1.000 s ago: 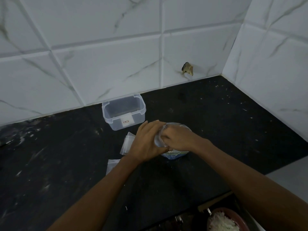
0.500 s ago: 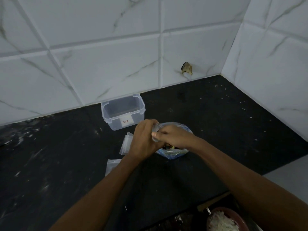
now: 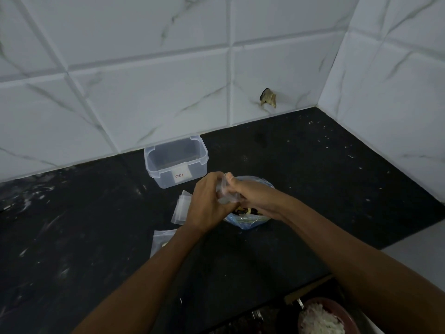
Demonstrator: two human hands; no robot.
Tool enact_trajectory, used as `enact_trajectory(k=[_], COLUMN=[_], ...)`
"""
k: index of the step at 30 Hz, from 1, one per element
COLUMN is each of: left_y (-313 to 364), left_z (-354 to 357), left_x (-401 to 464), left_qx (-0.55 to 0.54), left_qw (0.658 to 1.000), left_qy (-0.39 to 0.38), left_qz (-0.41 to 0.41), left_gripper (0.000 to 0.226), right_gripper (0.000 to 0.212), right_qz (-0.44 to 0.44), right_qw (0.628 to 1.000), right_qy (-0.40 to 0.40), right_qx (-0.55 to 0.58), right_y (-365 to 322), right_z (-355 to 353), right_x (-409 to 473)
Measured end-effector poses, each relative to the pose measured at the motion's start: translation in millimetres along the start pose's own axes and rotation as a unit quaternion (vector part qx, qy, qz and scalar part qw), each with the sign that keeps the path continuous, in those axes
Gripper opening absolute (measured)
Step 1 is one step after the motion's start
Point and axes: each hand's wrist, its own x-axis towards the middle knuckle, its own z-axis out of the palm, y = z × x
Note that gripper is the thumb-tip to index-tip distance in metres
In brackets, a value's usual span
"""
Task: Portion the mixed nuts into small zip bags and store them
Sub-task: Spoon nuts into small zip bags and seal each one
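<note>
In the head view, a small clear zip bag [image 3: 225, 194] is held between the two hands, above a dark counter [image 3: 313, 179]. It is gripped by the left hand [image 3: 209, 205] from the left, with fingers curled round its edge, and pinched by the right hand [image 3: 250, 192] at its upper part, the thumb lying against the plastic. Directly beneath the hands a larger blue-tinted bag [image 3: 245, 221] of mixed nuts [image 3: 245, 210] is seen resting on the counter; only a few nuts show in the gap under the wrists. Just left of the left hand, a stack of spare zip bags [image 3: 181, 208] lies flat, and nearer the camera another bag [image 3: 161, 241] is partly covered by the left forearm. An open clear plastic container [image 3: 176, 160] stands behind the hands, near the tiled wall [image 3: 144, 92].

The contents of the held bag cannot be made out, most of it being hidden by fingers. At the bottom right edge a bowl [image 3: 325, 319] of pale food is cut off by the frame.
</note>
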Motion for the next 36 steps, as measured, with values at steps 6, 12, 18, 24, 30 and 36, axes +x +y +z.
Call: enact_trajectory(k=[6,12,18,24,30,36], left_y=[-2.7,4.1,14.4,-6.0,-11.1,-12.9], left_z=[-0.5,0.6,1.5,-5.8,-7.5,1.3], left_x=[-4.1,-3.1,-3.2,-4.9,-10.3,-12.7], left_qx=[-0.020,-0.002,0.017,-0.012,-0.025,-0.006], left_qw=[0.999,1.000,0.998,0.996,0.992,0.986], left_qy=[0.025,0.016,0.053,0.026,-0.011,-0.072], left_qz=[-0.043,-0.012,0.017,-0.082,-0.126,-0.148], left_gripper=[0.064,0.062,0.052,0.066,0.069,0.081], right_gripper=[0.007,0.029,0.007,0.017,0.023,0.020], right_qz=[-0.171,-0.059,-0.076,-0.041,0.013,-0.051], right_qw=[0.954,0.973,0.953,0.941,0.807,0.783], right_qy=[0.178,0.172,0.206,0.263,0.255,0.248], right_qx=[-0.170,-0.141,-0.207,-0.209,-0.532,-0.568], right_y=[6.5,0.5,-2.6,30.9,96.4,84.1], right_z=[2.9,3.8,3.3,-39.9,-44.7,-37.9], right_x=[-3.1,5.7,9.0,-0.2,10.6,14.6])
